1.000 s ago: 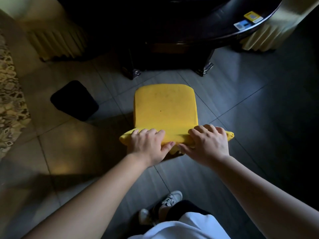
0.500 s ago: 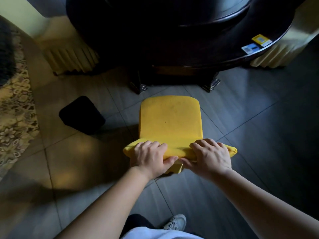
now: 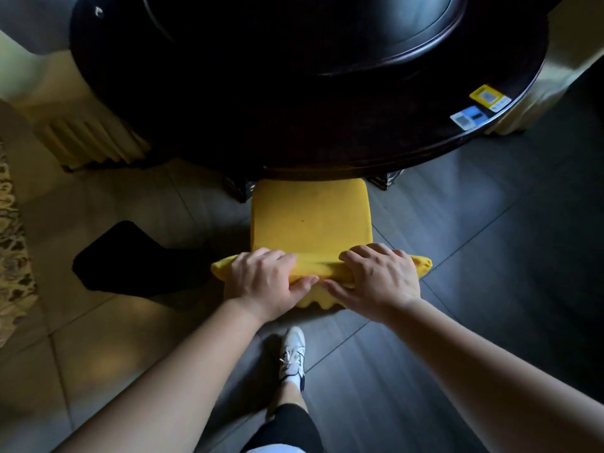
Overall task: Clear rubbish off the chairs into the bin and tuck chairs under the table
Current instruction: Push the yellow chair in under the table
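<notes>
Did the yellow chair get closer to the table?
Yes. The yellow chair slid forward toward the round table; its seat's front edge now meets the table's rim, where floor showed before.

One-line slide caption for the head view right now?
Both hands, left hand and right hand, grip the yellow upholstered chair's backrest, its seat front at the round dark wooden table's edge.

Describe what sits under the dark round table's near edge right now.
The yellow chair seat's front edge meets the table rim, with carved table feet beside it; anything deeper is hidden by the tabletop.

Yellow chair point(image 3: 310, 220) front edge under dark table point(image 3: 327, 125) (partly tucked).
</notes>
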